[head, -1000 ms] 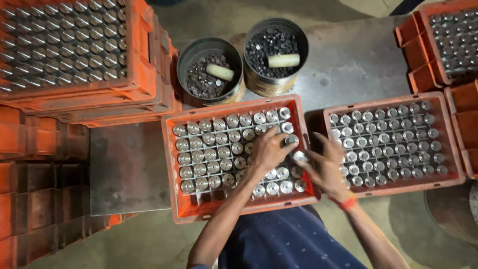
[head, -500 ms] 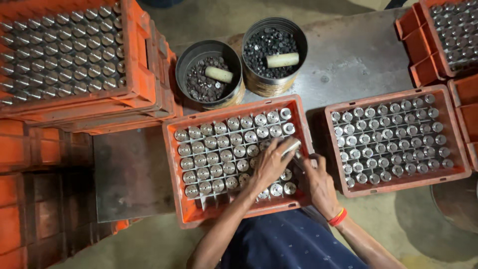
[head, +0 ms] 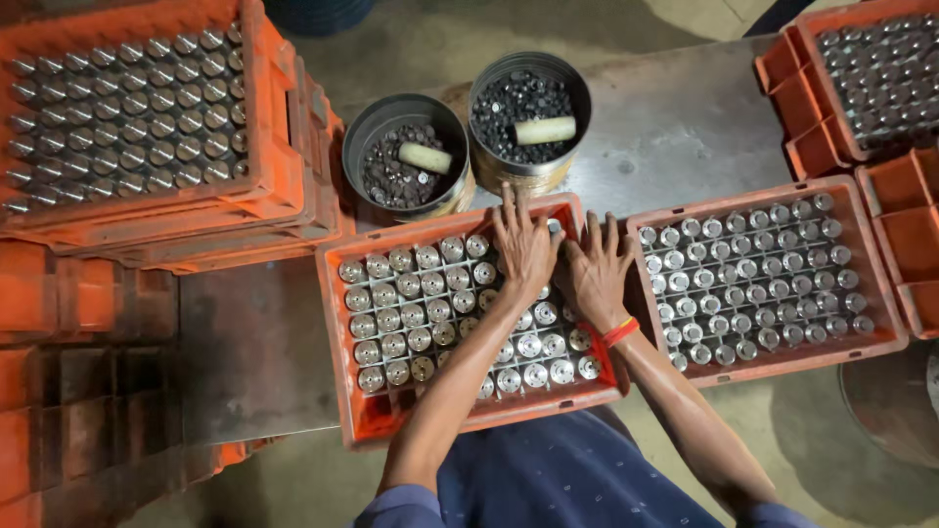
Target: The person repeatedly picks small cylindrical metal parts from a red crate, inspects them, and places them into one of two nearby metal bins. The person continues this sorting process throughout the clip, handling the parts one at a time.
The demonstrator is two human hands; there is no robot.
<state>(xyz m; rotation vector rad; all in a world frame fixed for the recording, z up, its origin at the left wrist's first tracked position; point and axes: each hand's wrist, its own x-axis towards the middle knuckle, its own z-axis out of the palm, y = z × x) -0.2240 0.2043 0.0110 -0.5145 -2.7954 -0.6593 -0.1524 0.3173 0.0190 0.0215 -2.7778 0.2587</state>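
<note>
Both hands, the left hand (head: pixel 525 249) and the right hand (head: pixel 597 274), lie flat over the upper right corner of the middle orange crate (head: pixel 377 422), whose grid is packed with upright metal cylinders (head: pixel 391 344) that leave no gap for fingers to go down between. At twelve o'clock two round tins (head: pixel 406 161) stand right against the crate's rim, at three o'clock a second full crate (head: pixel 763 364) sits close alongside, and at ten o'clock stacked crates (head: pixel 274 210) rise high. Bare table (head: pixel 685 117) opens at one o'clock and at nine o'clock (head: pixel 249 342).
</note>
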